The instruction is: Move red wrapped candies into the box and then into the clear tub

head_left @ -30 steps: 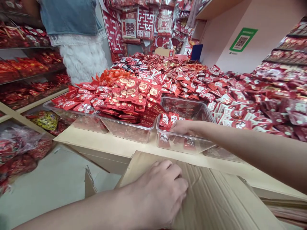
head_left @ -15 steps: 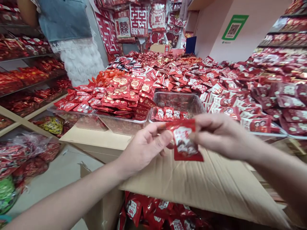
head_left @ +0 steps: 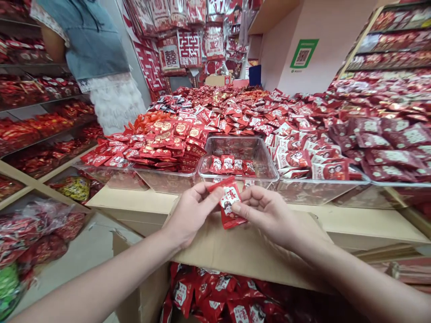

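On the counter (head_left: 377, 221) stands a clear tub (head_left: 264, 177). In front of it, the left hand (head_left: 193, 211) and the right hand (head_left: 272, 214) pinch one red packet (head_left: 230, 204); if this pinch becomes loose, it may fall.

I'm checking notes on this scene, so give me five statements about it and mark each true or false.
1. The left hand and the right hand both hold one red packet. True.
2. A clear bin stands just beyond the hands. True.
3. That bin is heaped above its rim. False: a short row of small packets lies in it, below the back rim.
4. Red-and-white packets show below the near edge of the cardboard flap. True.
5. The left hand is inside the bin. False: it grips the red packet, nearer the camera than the bin.
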Demonstrator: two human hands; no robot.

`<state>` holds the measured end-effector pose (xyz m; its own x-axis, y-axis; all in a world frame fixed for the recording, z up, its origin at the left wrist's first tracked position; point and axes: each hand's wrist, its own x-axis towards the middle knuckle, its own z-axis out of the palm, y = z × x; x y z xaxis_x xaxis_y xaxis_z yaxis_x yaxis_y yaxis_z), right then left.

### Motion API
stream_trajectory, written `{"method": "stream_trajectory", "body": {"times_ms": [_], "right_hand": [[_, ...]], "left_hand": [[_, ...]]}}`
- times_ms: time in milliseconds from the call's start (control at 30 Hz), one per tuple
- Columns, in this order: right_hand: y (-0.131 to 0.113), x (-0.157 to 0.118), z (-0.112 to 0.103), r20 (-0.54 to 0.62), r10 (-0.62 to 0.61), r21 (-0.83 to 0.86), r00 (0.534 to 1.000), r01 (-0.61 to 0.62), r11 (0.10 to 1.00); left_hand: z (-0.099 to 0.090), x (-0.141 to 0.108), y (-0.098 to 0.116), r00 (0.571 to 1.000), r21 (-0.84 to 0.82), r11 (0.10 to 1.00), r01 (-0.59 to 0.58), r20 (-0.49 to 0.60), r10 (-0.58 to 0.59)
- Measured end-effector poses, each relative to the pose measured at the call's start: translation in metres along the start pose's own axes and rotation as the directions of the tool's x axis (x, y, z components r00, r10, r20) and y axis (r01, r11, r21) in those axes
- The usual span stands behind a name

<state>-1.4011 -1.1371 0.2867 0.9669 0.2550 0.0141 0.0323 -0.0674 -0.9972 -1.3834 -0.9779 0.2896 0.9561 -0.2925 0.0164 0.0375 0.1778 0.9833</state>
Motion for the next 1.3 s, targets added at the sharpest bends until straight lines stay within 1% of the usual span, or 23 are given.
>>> {"method": "stream_trajectory", "body": {"times_ms": [67, 100, 133, 167, 200, 233, 267, 300, 333, 367, 400, 467, 500, 567, 600, 667, 733, 833, 933, 1000, 1100, 1200, 1300], "right_hand": [[0.007, -0.003, 0.002, 0.011, 0.000, -0.057, 1.000, 0.000, 0.998], [0.008, -0.005, 0.002, 0.002, -0.042, -0.132, 0.999, 0.042, 0.990], [0.009, -0.008, 0.003, -0.007, -0.127, -0.253, 0.992, 0.121, 0.960], [0.008, -0.012, 0.003, 0.007, -0.242, -0.411, 0.970, 0.223, 0.884], [0.005, -0.015, 0.004, 0.061, -0.361, -0.577, 0.931, 0.328, 0.748], [0.002, -0.019, 0.004, 0.160, -0.442, -0.714, 0.883, 0.413, 0.566], [-0.003, -0.022, 0.005, 0.283, -0.471, -0.797, 0.835, 0.478, 0.370], [-0.007, -0.024, 0.005, 0.401, -0.457, -0.826, 0.794, 0.529, 0.194], [-0.011, -0.025, 0.005, 0.494, -0.432, -0.819, 0.754, 0.571, 0.061], [-0.016, -0.025, 0.005, 0.559, -0.421, -0.796, 0.714, 0.605, -0.031], [-0.020, -0.023, 0.003, 0.602, -0.425, -0.770, 0.676, 0.632, -0.086], [-0.027, -0.012, -0.006, 0.626, -0.453, -0.749, 0.635, 0.651, -0.123], [-0.031, -0.004, -0.012, 0.607, -0.473, -0.764, 0.638, 0.634, -0.125], [-0.040, 0.021, -0.028, 0.517, -0.490, -0.838, 0.702, 0.531, -0.125], [-0.044, 0.036, -0.035, 0.456, -0.482, -0.881, 0.748, 0.456, -0.126], [-0.052, 0.068, -0.048, 0.333, -0.383, -0.943, 0.862, 0.301, -0.141], [-0.058, 0.096, -0.057, 0.251, -0.281, -0.963, 0.927, 0.209, -0.172], [-0.063, 0.124, -0.066, 0.215, -0.274, -0.956, 0.937, 0.144, -0.256], [-0.058, 0.139, -0.077, 0.217, -0.259, -0.917, 0.941, 0.106, -0.384], [-0.048, 0.145, -0.083, 0.259, -0.153, -0.869, 0.954, 0.161, -0.468], [-0.028, 0.151, -0.085, 0.365, 0.027, -0.763, 0.931, 0.316, -0.563], [-0.013, 0.152, -0.082, 0.392, 0.114, -0.713, 0.913, 0.380, -0.589], [-0.006, 0.152, -0.077, 0.357, 0.180, -0.768, 0.917, 0.398, -0.502]], "left_hand": [[-0.002, -0.002, 0.000, 0.996, 0.003, 0.998, 0.070, 0.046, -0.070], [-0.003, -0.003, 0.000, 0.992, -0.006, 0.994, 0.110, 0.063, -0.109], [-0.004, -0.003, 0.000, 0.987, -0.031, 0.989, 0.146, 0.069, -0.143], [-0.005, -0.003, 0.000, 0.983, -0.070, 0.981, 0.179, 0.066, -0.174], [-0.006, -0.003, 0.000, 0.976, -0.116, 0.970, 0.214, 0.065, -0.208], [-0.007, -0.002, -0.001, 0.968, -0.156, 0.955, 0.252, 0.062, -0.245], [-0.007, -0.002, -0.001, 0.958, -0.185, 0.940, 0.287, 0.062, -0.280], [-0.007, -0.001, -0.002, 0.949, -0.201, 0.928, 0.315, 0.065, -0.308], [-0.008, -0.001, -0.002, 0.943, -0.204, 0.920, 0.334, 0.071, -0.327], [-0.008, -0.001, -0.003, 0.938, -0.204, 0.916, 0.346, 0.074, -0.338], [-0.009, -0.001, -0.003, 0.938, -0.208, 0.915, 0.347, 0.070, -0.340], [-0.009, -0.002, -0.004, 0.941, -0.220, 0.915, 0.338, 0.040, -0.337], [-0.010, -0.004, -0.005, 0.942, -0.209, 0.920, 0.333, 0.021, -0.336], [-0.010, -0.009, -0.006, 0.954, -0.112, 0.948, 0.299, 0.028, -0.297], [-0.010, -0.012, -0.007, 0.962, -0.010, 0.964, 0.264, 0.069, -0.263], [-0.010, -0.018, -0.007, 0.961, 0.267, 0.955, 0.131, 0.202, -0.189], [-0.010, -0.024, -0.006, 0.939, 0.501, 0.864, -0.052, 0.319, -0.128], [-0.012, -0.030, -0.004, 0.917, 0.631, 0.744, -0.220, 0.393, -0.063], [-0.014, -0.031, -0.005, 0.888, 0.635, 0.710, -0.304, 0.459, -0.030], [-0.015, -0.029, -0.009, 0.855, 0.621, 0.682, -0.386, 0.519, 0.011], [-0.015, -0.027, -0.014, 0.800, 0.592, 0.632, -0.500, 0.595, 0.076], [-0.014, -0.025, -0.018, 0.775, 0.577, 0.610, -0.544, 0.624, 0.100], [-0.014, -0.025, -0.019, 0.762, 0.568, 0.601, -0.562, 0.638, 0.109]]}}
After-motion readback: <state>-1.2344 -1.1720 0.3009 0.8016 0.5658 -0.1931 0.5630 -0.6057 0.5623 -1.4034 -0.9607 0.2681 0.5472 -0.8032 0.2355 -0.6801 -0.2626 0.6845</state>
